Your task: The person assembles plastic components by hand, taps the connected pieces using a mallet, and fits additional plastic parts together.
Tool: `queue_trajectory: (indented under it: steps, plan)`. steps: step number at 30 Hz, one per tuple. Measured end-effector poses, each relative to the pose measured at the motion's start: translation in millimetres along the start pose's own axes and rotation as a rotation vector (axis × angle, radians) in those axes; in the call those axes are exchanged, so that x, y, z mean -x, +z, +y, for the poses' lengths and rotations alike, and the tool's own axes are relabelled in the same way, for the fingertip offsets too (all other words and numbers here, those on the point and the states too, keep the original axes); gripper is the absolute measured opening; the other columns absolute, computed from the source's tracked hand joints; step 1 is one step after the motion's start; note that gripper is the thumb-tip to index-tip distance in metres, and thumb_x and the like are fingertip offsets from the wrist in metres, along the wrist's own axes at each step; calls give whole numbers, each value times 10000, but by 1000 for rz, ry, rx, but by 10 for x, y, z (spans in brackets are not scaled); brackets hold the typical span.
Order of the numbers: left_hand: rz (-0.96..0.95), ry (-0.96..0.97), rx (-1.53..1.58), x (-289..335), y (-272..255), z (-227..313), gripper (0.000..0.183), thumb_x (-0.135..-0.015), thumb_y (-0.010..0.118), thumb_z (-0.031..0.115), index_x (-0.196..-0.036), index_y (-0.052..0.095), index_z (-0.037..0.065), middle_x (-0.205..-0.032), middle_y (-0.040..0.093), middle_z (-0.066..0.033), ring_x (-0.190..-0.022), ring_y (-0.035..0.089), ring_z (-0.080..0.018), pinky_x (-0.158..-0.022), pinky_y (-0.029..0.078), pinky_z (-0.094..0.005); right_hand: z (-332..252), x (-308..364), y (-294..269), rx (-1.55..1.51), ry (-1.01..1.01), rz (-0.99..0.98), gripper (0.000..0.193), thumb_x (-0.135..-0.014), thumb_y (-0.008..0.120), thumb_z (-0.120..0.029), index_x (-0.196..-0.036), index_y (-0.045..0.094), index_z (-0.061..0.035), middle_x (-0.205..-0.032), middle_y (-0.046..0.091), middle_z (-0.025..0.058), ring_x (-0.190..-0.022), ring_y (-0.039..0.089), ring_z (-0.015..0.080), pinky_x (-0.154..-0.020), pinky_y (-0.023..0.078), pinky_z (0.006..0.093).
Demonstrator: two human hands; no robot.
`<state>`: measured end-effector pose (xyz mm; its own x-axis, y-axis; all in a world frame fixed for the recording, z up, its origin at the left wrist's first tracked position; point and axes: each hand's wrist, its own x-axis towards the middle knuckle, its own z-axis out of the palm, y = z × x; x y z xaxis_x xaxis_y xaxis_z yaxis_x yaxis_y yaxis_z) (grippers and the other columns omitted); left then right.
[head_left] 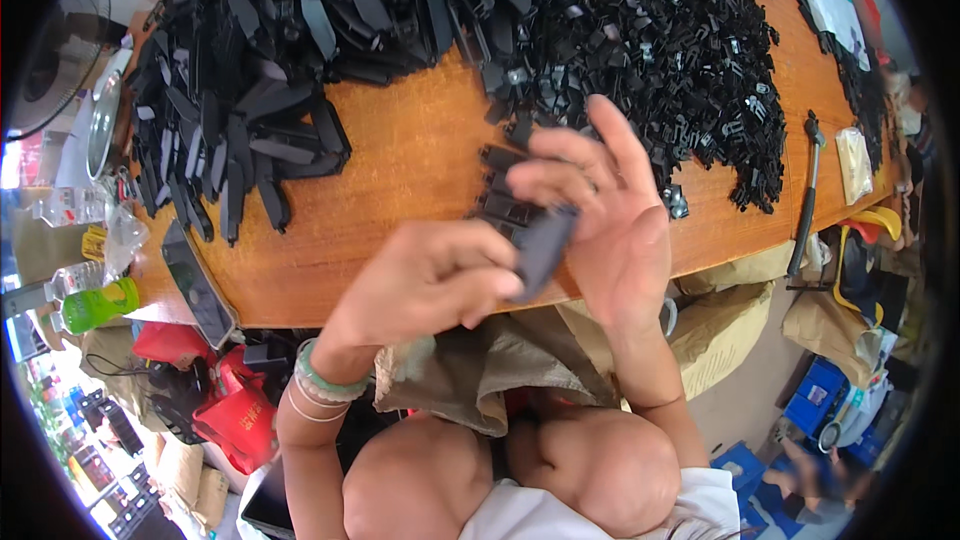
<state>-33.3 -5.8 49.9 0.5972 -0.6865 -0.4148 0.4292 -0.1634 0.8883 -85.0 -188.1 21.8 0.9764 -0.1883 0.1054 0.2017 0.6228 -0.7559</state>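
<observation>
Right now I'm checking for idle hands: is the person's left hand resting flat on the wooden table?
No, the left hand is raised above the wooden table, gripping a flat black plastic piece with the right hand.

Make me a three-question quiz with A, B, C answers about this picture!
1. Where is the hammer?
A. at the table's right end
B. under the fan
C. in the left hand

2. What colour is the bottle at the left?
A. blue
B. green
C. white

3. How is the black part held?
A. lying loose
B. by both hands
C. by the right hand only

Answers: 1 A, it lies on the wooden table there. 2 B, its body is bright green. 3 B, left hand and right hand both pinch it.
</observation>
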Motion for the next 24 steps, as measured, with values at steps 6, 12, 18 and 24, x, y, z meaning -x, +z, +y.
queue_trajectory:
  steps: [6, 12, 18, 24]
  plan:
    - [100, 156, -149, 119, 123, -176, 101, -927, 689, 76, -1002, 681, 10, -647, 598, -31, -570, 530, -75, -539, 412, -232, -94, 233, -19, -189, 136, -79, 643, -1028, 412, -562, -703, 582, -34, -533, 497, 27, -450, 438, 144, -522, 388, 317]
    - [483, 846, -947, 206, -14, -731, 318, -706, 741, -12, -1019, 684, -8, -1071, 639, -136, -919, 631, -291, -749, 532, -388, 240, 347, -9, 124, -191, -84, 799, -1018, 92, -654, -568, 464, -108, -459, 425, -5, -368, 425, 164, -396, 343, 313]
    - [385, 942, -1059, 159, -84, -979, 327, -700, 681, 66, -995, 677, -76, -1064, 638, -175, -928, 618, -300, -782, 530, -396, 412, 364, -17, 206, -278, -197, 782, -1052, 161, -591, -600, 512, -59, -469, 451, 6, -355, 406, 161, -380, 362, 318]
    - [339, 962, -1074, 134, -87, -890, 280, -693, 662, 110, -895, 677, -84, -1080, 640, -190, -949, 620, -314, -798, 531, -392, 440, 420, 52, 413, -401, -344, 752, -1085, 206, -512, -647, 555, -10, -491, 443, 36, -375, 413, 182, -377, 355, 335]
